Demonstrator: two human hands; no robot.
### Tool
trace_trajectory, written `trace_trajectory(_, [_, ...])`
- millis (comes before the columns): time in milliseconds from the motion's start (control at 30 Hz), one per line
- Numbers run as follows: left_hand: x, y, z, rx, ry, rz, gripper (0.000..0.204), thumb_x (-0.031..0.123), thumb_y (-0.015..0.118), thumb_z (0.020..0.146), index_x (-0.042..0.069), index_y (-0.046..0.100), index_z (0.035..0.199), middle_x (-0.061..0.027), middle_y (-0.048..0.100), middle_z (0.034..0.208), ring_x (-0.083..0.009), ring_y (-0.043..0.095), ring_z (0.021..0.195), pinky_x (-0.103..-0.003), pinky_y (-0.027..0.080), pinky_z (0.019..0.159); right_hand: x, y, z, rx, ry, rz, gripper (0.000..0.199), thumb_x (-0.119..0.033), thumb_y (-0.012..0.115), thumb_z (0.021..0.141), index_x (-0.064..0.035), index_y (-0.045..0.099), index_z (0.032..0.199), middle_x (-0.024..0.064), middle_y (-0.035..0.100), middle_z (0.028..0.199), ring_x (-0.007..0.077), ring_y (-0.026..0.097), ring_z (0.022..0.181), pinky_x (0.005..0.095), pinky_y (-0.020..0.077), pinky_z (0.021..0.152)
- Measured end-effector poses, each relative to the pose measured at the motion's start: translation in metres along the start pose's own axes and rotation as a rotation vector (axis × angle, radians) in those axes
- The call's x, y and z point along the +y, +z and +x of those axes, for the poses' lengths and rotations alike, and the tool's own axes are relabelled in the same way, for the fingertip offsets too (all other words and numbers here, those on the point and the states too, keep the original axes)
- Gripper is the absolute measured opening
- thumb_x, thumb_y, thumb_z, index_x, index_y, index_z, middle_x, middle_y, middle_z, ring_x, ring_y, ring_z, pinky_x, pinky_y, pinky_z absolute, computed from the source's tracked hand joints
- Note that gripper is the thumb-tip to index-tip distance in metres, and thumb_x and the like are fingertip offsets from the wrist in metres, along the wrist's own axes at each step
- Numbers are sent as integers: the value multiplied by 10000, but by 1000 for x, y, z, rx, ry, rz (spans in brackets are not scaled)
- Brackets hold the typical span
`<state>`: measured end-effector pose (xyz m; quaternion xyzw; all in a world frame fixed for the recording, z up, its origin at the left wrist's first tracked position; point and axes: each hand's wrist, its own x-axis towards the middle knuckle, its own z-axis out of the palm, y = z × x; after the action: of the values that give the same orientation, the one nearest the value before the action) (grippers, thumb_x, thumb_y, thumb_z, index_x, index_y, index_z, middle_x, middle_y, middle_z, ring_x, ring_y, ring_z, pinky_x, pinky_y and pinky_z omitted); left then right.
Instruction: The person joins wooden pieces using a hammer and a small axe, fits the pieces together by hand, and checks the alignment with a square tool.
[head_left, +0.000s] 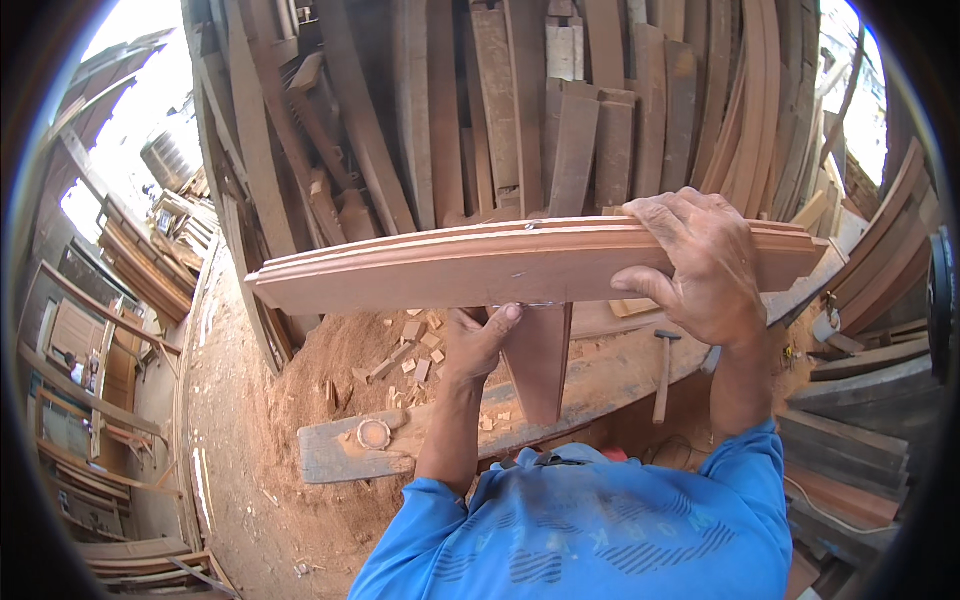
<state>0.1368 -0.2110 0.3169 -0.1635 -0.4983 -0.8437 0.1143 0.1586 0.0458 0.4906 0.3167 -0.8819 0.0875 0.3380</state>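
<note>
A long reddish-brown wooden board (430,276) with a moulded upper edge spans the middle of the view, held above the bench. My right hand (695,262) is closed around its right part, fingers over the top edge and thumb against the near face. A shorter board (540,368) meets its underside near the middle and points down toward me. My left hand (480,342) grips at this joint, thumb up along the shorter board's left edge; its other fingers are mostly hidden behind. A small metal piece (531,226) shows on the long board's top edge.
A worn wooden bench (345,458) lies below, carrying a round wooden disc (374,433) and a hammer (663,378). Offcuts (408,352) and sawdust (310,375) are heaped beyond it. Upright planks (440,110) stand close behind; more timber (850,450) is stacked at right.
</note>
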Motion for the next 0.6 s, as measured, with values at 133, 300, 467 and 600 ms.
trace_trajectory(133, [1, 11, -2, 8, 26, -48, 393, 180, 846, 846, 1, 667, 1146, -68, 701, 1061, -161, 635, 994, -343, 492, 926, 6, 1, -5, 15, -4, -23, 613, -415, 832, 722, -13, 691, 1162, 125, 715, 1047, 288, 652, 968, 437, 484, 880])
trace_trajectory(300, [-7, 16, 6, 14, 51, 16, 400, 193, 831, 863, -1, 656, 1165, -81, 690, 1089, -163, 626, 1011, -348, 490, 927, 15, 3, -8, 28, 5, -34, 592, -385, 830, 746, -14, 688, 1183, 119, 711, 1092, 301, 654, 1007, 450, 476, 941])
trace_trajectory(467, [-14, 17, 10, 90, 75, 76, 477, 203, 827, 870, -16, 613, 1235, -110, 670, 1167, -189, 610, 1073, -351, 481, 956, 18, -2, -14, 283, -54, -3, 529, -308, 827, 798, -6, 674, 1205, 132, 688, 1169, 313, 650, 1068, 445, 472, 1011])
trace_trajectory(600, [-19, 32, 11, 133, 131, 75, 449, 178, 817, 882, -26, 604, 1221, -114, 670, 1156, -182, 619, 1095, -338, 518, 924, 67, 10, -76, 669, 110, 308, 361, -186, 744, 917, 8, 639, 1204, 140, 672, 1127, 245, 636, 1029, 389, 511, 935])
